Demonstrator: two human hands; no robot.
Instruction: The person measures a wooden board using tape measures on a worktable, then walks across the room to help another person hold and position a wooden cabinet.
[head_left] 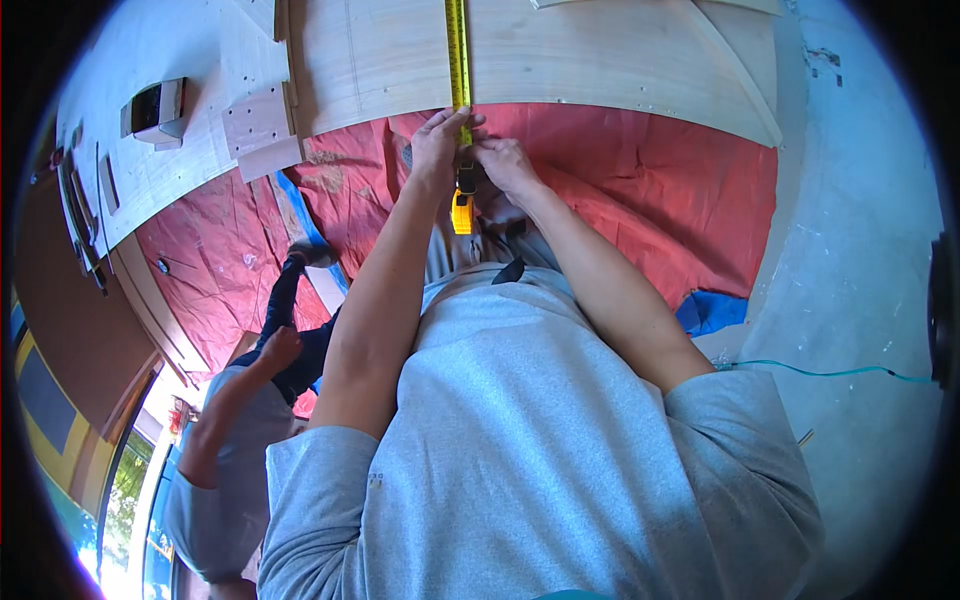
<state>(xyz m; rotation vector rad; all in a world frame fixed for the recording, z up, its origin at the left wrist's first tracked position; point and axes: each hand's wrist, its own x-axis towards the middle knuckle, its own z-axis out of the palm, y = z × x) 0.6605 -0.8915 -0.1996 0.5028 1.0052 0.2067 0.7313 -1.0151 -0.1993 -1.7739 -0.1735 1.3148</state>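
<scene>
A yellow tape measure blade (457, 55) runs out over the pale wooden board (590, 60) from its near edge. My left hand (437, 140) pinches the blade near that edge, fingers closed. Beside it on the right, my right hand (506, 163) is curled close to the blade; what its fingers hold, if anything, is too small to tell. The black and yellow tape case (462, 212) hangs below both hands, in front of my body.
Red sheeting (650, 200) covers the floor. Another person (225, 430) is at the lower left. Wood pieces (262, 125) and a dark-faced block (160, 110) lie on the board. A green cable (840, 372) crosses the right side.
</scene>
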